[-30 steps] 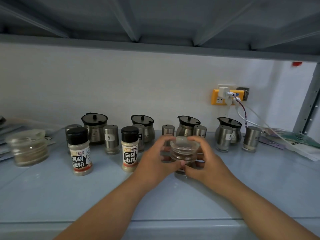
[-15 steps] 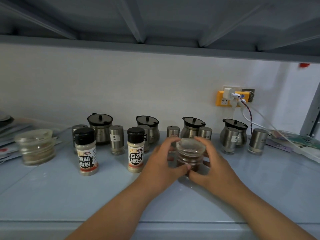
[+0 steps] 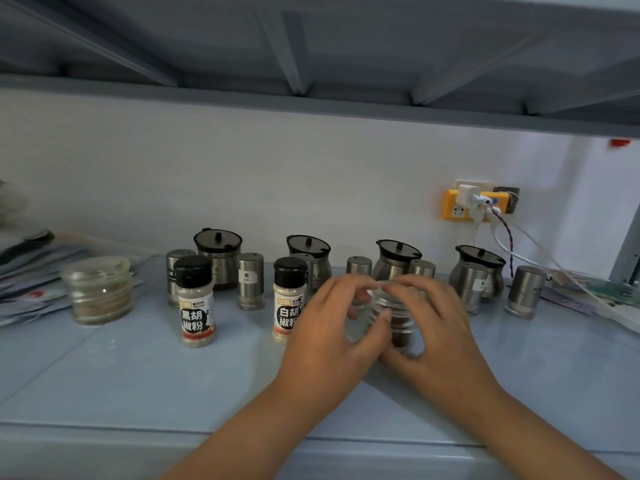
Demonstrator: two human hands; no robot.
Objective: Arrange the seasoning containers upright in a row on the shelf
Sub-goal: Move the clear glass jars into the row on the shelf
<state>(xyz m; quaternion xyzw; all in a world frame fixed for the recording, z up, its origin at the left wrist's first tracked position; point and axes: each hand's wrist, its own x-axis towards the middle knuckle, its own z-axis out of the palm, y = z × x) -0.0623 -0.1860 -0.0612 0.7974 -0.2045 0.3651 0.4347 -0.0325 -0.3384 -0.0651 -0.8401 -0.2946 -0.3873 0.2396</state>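
The left hand (image 3: 332,327) and the right hand (image 3: 436,327) are bare, with short nails. The left forearm (image 3: 249,434) and the right forearm (image 3: 540,438) are bare too, uncovered down to the lower edge of view. The fingertips look slightly blurred.

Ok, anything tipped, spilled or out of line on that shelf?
Nothing tipped or spilled. One clear jar at the far left stands alone by the papers, well left of the black pepper bottle. The left hand and right hand grip the ribbed jar.
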